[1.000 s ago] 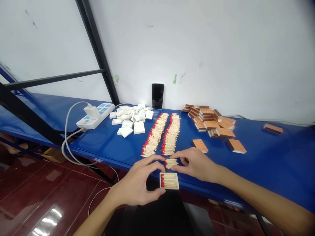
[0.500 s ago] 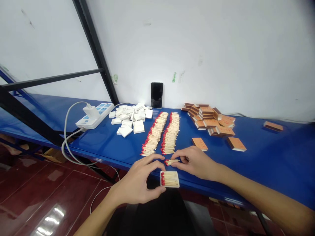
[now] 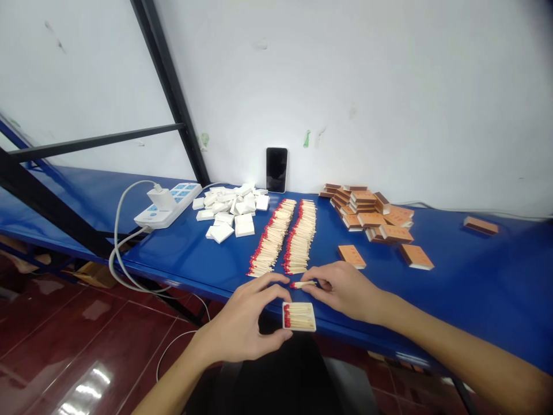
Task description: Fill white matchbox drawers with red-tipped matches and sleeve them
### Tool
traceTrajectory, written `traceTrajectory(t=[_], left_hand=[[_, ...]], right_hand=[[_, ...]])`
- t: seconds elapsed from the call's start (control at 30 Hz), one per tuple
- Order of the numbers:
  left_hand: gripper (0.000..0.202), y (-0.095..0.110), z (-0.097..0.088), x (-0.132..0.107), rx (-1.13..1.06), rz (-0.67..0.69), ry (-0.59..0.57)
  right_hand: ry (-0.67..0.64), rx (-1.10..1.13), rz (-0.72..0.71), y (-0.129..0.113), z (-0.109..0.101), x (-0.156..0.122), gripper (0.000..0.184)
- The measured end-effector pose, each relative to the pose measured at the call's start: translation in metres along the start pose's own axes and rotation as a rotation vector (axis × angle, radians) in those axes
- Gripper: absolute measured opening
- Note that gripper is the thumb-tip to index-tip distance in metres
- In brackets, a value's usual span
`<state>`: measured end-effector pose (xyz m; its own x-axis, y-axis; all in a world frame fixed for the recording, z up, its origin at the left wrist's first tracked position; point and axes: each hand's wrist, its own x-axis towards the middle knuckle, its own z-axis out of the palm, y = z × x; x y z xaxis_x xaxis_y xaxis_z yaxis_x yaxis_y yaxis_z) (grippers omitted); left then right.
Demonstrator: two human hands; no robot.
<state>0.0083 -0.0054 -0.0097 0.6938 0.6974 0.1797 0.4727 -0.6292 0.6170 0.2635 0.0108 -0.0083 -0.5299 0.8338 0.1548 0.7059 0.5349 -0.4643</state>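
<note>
Fingers of the right hand (image 3: 345, 289) pinch a small bundle of red-headed pale wooden matches (image 3: 298, 285) by its plain end, the heads pointing left. Thumb and finger of the left hand (image 3: 244, 317) grip a shallow white rectangular tray (image 3: 302, 330) of similar matches (image 3: 299, 316). The tray lies on the person's side of the bundle, apart from it, by the front edge of the glossy blue counter (image 3: 453, 282); both sets run sideways, roughly parallel. The left hand is nearer the tray.
</note>
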Motion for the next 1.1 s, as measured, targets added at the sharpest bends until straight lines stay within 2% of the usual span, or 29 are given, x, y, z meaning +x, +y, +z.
traceTrajectory(t=[0.37, 0.6, 0.97, 1.1], left_hand=[[0.036, -0.0011, 0.0013, 0.0001, 0.002, -0.01, 0.024], [0.036, -0.0019, 0.0026, 0.0029, -0.003, -0.021, 0.031], [0.033, -0.0034, 0.0039, 0.0025, -0.017, -0.014, 0.05], [0.033, -0.0035, 0.0042, 0.0032, -0.017, -0.007, 0.063]], right_hand=[[-0.003, -0.128, -0.054, 0.0024, 0.0008, -0.002, 0.026], [0.026, -0.132, -0.057, 0.0045, 0.0049, -0.0023, 0.025], [0.132, -0.004, -0.058, 0.0051, 0.0039, -0.0028, 0.024], [0.123, 0.082, -0.14, 0.0019, 0.0036, -0.0057, 0.023]])
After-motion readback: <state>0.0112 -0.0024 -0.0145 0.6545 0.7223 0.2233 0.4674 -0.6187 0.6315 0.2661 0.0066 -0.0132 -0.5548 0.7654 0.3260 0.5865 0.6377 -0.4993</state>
